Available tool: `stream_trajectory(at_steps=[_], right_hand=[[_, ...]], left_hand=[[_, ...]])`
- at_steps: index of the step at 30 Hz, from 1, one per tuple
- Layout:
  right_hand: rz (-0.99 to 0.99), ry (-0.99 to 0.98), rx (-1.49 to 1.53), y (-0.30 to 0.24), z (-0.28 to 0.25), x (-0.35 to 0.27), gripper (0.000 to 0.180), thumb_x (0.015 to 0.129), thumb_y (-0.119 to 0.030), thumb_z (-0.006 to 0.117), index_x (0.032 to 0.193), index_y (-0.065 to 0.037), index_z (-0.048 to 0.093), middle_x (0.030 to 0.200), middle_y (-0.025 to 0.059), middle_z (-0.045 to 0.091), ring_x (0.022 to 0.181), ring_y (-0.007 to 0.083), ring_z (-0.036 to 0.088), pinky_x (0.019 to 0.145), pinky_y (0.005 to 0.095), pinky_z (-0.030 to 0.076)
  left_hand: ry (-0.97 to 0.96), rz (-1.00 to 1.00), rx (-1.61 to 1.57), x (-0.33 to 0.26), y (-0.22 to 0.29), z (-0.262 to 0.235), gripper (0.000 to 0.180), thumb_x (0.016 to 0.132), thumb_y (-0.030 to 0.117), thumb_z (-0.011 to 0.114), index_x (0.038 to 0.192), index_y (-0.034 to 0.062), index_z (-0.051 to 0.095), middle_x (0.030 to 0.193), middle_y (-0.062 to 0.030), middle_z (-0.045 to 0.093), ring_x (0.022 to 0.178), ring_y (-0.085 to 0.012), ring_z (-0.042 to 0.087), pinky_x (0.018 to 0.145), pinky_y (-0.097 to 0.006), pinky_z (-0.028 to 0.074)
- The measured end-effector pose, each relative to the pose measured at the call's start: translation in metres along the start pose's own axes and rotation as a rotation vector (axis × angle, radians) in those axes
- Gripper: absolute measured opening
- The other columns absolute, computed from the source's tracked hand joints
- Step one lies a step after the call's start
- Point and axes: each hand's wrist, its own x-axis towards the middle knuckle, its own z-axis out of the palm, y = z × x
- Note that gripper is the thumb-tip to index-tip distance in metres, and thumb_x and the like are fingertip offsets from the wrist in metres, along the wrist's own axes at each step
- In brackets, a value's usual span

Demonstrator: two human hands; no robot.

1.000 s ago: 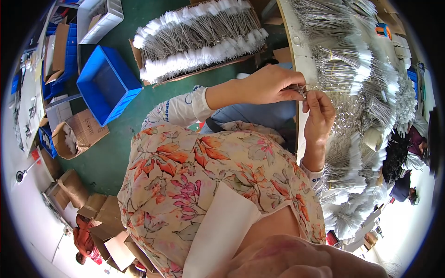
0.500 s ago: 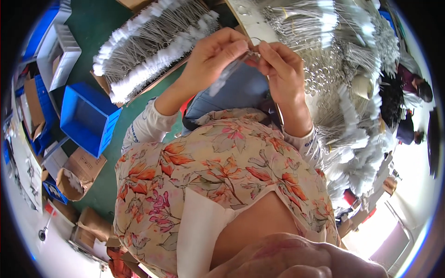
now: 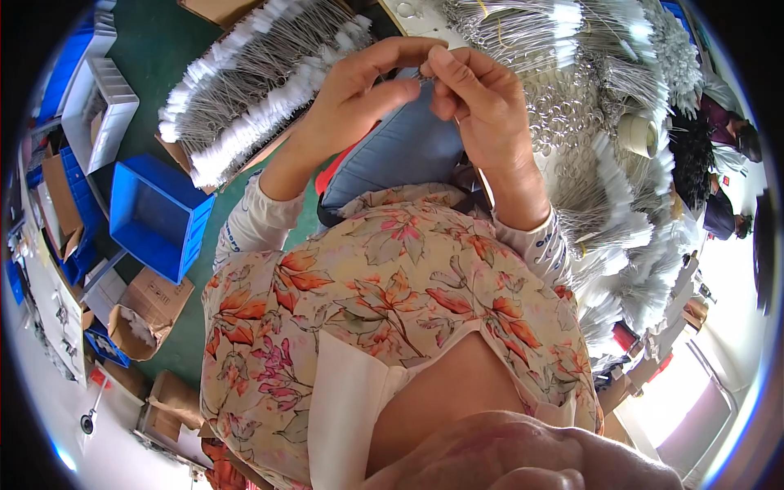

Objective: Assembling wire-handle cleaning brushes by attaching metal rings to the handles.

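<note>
My right hand point(image 3: 490, 102) is closed, thumb and fingers pinching a small metal piece point(image 3: 422, 76), apparently part of a wire ring. Fingers cover most of it. My left hand point(image 3: 355, 90) curves around from the other side. Its thumb and index finger stand apart, the thumb tip beside the metal piece and the index fingertip reaching to the right fingers. Below the hands is a blue-grey cushion point(image 3: 392, 155). A carton of thin wire brushes with white bristle tufts point(image 3: 253, 86) stands to the left. On the table at right lie many metal rings point(image 3: 555, 122).
Bundles of wire brushes point(image 3: 531, 37) cover the right-hand table, with a cream tape roll point(image 3: 637, 135) among them. On the left are a blue crate point(image 3: 159, 216), a white crate point(image 3: 102, 114) and an opened cardboard box point(image 3: 151, 310). Other people point(image 3: 723, 204) are at the far right.
Both hands have moved slightly up and left. The left thumb and index finger have spread apart. The blurred whitish tuft that hung below the fingers no longer shows.
</note>
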Motion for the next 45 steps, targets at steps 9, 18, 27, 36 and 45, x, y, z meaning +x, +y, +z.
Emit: stream_trajectory(at_steps=[9,18,27,36,45], right_hand=[[0.435,-0.474,0.420,0.013,-0.022,-0.002,0.028,0.089,-0.030,0.056,0.080,-0.003,0.054,0.059,-0.0021,0.044,0.046,0.0058,0.039,0.041,0.0186,0.029],[0.663,-0.284,0.224,0.070,-0.016,-0.030,0.027,0.090,-0.024,0.053,0.105,-0.001,0.056,0.071,-0.0005,0.052,0.055,0.0072,0.047,0.044,0.0190,0.033],[0.589,-0.055,0.426,0.086,-0.043,-0.030,0.019,0.092,-0.018,0.050,0.103,-0.003,0.054,0.075,0.0005,0.053,0.060,0.0086,0.047,0.050,0.0209,0.036],[0.547,-0.001,0.429,0.086,-0.046,-0.032,0.018,0.092,-0.016,0.050,0.102,-0.003,0.054,0.075,0.0008,0.053,0.060,0.0089,0.047,0.050,0.0212,0.036],[0.481,0.053,0.420,0.075,-0.044,-0.040,0.021,0.090,-0.018,0.052,0.102,-0.002,0.055,0.073,0.0000,0.053,0.059,0.0086,0.046,0.050,0.0210,0.036]], left_hand=[[-0.283,0.287,0.655,-0.006,-0.001,-0.040,0.027,0.076,0.001,0.059,0.103,0.0055,0.062,0.097,-0.0058,0.061,0.100,-0.0219,0.054,0.085,-0.034,0.043],[-0.359,0.115,1.252,-0.077,-0.058,-0.189,0.024,0.072,0.002,0.056,0.093,0.0104,0.064,0.087,-0.0064,0.060,0.087,-0.0259,0.055,0.081,-0.038,0.044],[-0.311,-0.293,1.833,-0.160,-0.102,-0.349,0.036,0.067,-0.006,0.055,0.093,0.0176,0.066,0.114,-0.0031,0.056,0.108,-0.0228,0.050,0.095,-0.040,0.037],[1.269,-0.555,1.040,-0.153,-0.174,-0.320,0.033,0.076,0.016,0.061,0.105,0.0006,0.060,0.117,-0.0159,0.053,0.113,-0.0301,0.048,0.095,-0.043,0.039],[0.623,-0.768,1.818,-0.145,-0.263,-0.327,0.016,0.069,0.016,0.056,0.069,0.0077,0.070,0.095,-0.0133,0.061,0.100,-0.0313,0.054,0.083,-0.039,0.043]])
